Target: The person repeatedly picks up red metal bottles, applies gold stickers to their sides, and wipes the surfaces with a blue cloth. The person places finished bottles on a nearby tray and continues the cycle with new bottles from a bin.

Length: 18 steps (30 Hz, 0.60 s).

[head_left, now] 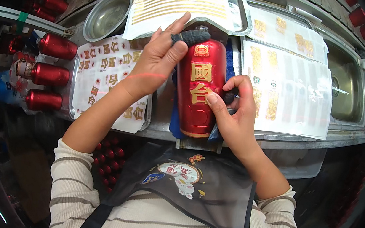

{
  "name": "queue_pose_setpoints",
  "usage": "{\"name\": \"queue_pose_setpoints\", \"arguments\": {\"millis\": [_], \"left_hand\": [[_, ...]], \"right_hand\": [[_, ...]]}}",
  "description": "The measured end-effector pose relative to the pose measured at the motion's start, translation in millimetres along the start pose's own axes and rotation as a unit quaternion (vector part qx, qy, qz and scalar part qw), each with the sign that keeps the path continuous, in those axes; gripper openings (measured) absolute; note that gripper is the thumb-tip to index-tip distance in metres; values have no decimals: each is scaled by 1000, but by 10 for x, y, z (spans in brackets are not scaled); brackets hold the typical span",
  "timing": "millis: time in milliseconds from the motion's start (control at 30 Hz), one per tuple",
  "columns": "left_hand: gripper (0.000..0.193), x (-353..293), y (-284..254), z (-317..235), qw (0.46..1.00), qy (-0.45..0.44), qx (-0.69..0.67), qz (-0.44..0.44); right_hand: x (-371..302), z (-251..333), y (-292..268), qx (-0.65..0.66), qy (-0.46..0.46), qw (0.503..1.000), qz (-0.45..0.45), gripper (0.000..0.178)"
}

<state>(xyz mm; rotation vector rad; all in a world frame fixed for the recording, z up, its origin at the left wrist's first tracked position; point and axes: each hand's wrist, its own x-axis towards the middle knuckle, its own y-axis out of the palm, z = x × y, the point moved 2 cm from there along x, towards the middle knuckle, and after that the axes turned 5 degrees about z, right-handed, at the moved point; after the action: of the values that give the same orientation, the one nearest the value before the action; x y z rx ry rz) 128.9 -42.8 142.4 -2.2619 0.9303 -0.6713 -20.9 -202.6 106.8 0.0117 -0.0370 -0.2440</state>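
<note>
A glossy red bottle [197, 97] with large raised gold characters lies in front of me on a blue cloth [231, 58], its neck pointing away. My left hand [160, 58] is at its far left shoulder, fingers extended; a dark covered finger lies across the bottle near the neck. My right hand [239, 114] is at the bottle's right side, its thumb on the lower gold character. The right fingers are curled, one in a dark finger cover. From under them a thin, dark blue flat piece [215, 131] sticks out beside the bottle; its kind is unclear.
Left stands a tray [148, 112] with sheets of gold-character stickers [110, 70], beside several red bottles [50, 74]. Behind are a metal bowl [107, 16] and a sheet of gold strips [180, 5]. Sticker sheets [303, 93] lie right, near a sink [350, 85].
</note>
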Motion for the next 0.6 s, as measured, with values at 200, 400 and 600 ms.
{"name": "queue_pose_setpoints", "arguments": {"millis": [200, 400, 600], "left_hand": [[35, -115, -4, -253, 964, 154, 213, 36], [27, -267, 57, -341, 951, 155, 252, 90], [40, -570, 30, -80, 974, 63, 217, 30]], "right_hand": [[37, -17, -20, -36, -32, 999, 0, 37], [4, -76, -70, 75, 58, 995, 40, 36], [13, -180, -37, 47, 10, 998, 32, 38]]}}
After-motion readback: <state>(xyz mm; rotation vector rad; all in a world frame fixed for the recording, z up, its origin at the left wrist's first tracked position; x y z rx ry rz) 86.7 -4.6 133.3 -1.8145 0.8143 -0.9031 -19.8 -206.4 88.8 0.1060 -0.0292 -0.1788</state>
